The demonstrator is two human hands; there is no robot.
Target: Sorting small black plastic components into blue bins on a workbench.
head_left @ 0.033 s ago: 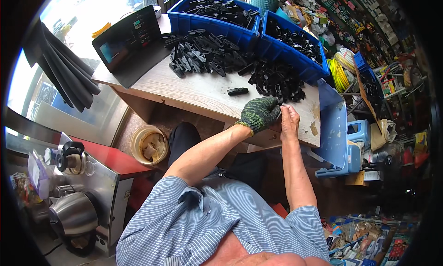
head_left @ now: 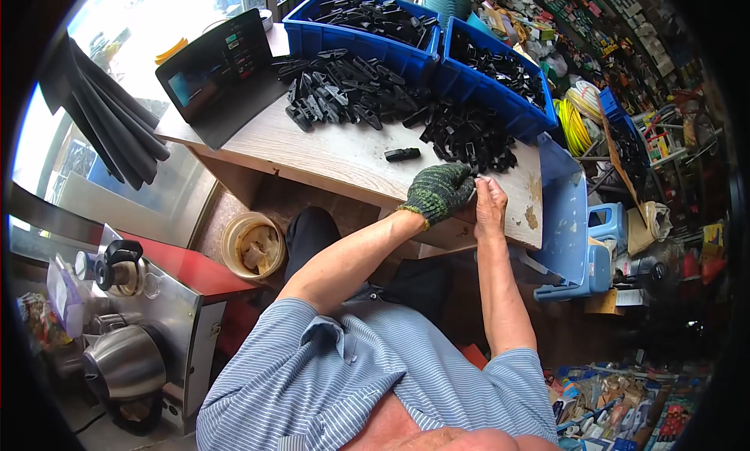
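Two hands meet at the near edge of the tabletop [head_left: 328, 155], right of its middle. Left hand [head_left: 441, 191] wears a green-black knitted glove, fingers curled in; right hand [head_left: 491, 205] is bare, fingers bent in and pinched close to the glove. Whatever sits between them is hidden; cannot tell if either grips a piece. The glove probably guards against hard edges.

Black pieces, plastic by the look: near heap [head_left: 469, 138] lies just beyond the hands, likely for a short reach. Left heap [head_left: 340, 91], of longer pieces, lies farther off. One single piece [head_left: 402, 155] lies apart, left of the near heap. Left blue bin [head_left: 355, 46] and right blue bin [head_left: 500, 95], both loaded with black pieces, stand behind, perhaps backing the heaps. Tablet [head_left: 211, 72] propped far left, apart from the hands.

Room: pale wood shows from the tablet to the single piece, and along the right end, beside a pale blue tub [head_left: 566, 224]. Far side blocked by bin walls; near edge tight under the wrists.
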